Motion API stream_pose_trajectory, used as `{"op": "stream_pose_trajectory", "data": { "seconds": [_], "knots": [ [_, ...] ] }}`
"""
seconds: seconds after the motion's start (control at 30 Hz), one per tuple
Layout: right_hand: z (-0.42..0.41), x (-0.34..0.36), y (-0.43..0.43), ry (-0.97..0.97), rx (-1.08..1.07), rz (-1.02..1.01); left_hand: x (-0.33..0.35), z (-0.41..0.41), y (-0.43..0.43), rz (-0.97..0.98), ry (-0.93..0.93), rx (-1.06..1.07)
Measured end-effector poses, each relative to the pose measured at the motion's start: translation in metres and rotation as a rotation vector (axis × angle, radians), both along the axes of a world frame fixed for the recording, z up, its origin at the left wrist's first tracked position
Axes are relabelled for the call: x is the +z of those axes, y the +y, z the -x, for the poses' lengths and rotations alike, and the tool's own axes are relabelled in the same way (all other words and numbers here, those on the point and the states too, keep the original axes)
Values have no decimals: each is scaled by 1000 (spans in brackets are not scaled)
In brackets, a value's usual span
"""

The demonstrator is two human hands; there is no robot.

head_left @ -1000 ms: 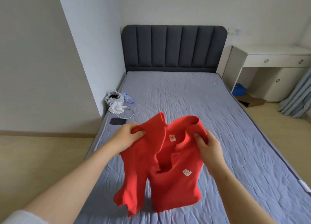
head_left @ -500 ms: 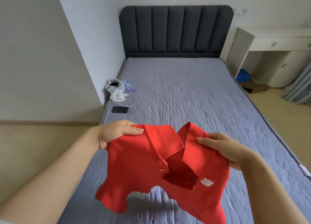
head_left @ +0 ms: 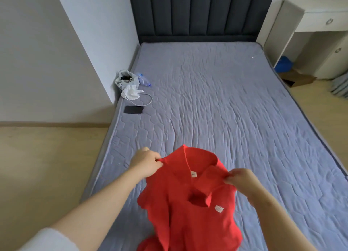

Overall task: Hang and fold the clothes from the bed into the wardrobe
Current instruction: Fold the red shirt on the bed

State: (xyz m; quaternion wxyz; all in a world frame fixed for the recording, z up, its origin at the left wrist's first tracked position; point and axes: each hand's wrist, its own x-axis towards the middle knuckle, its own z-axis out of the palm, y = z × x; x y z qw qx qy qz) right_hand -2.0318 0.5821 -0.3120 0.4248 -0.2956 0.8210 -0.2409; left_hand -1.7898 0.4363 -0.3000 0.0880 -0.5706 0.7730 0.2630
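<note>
Over the near end of the bed [head_left: 226, 100], the shirt [head_left: 188, 209] hung in the air, with the left hand [head_left: 146, 165] and right hand [head_left: 243, 179] each having fingers pinched on cloth beside the collar. It looked light, soft and floppy, so the shoulders seemed the best hold.

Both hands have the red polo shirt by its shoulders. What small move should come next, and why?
Probably spread the red polo shirt flat on the mattress for folding. The left hand and right hand pinch its shoulders, its body hangs crumpled, bare mattress lies ahead, and no hanger shows.
</note>
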Motion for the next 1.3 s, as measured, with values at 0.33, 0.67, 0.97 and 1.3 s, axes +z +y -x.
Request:
{"op": "stream_pose_trajectory", "data": {
  "seconds": [0.33, 0.67, 0.97, 1.3],
  "knots": [
    [36, -44, -143, 70, -301, 157, -36, 84, -101, -269, 585, 573],
    [45, -47, -196, 148, 0, 343, -52, 111, -140, -276, 785, 293],
    [13, -177, -104, -34, 62, -1, -187, 90, -62, -422, 456, 207],
    [-16, -337, 16, -92, -256, -359, -346, 47, 42, -349, 114, 211]
  ]
}}
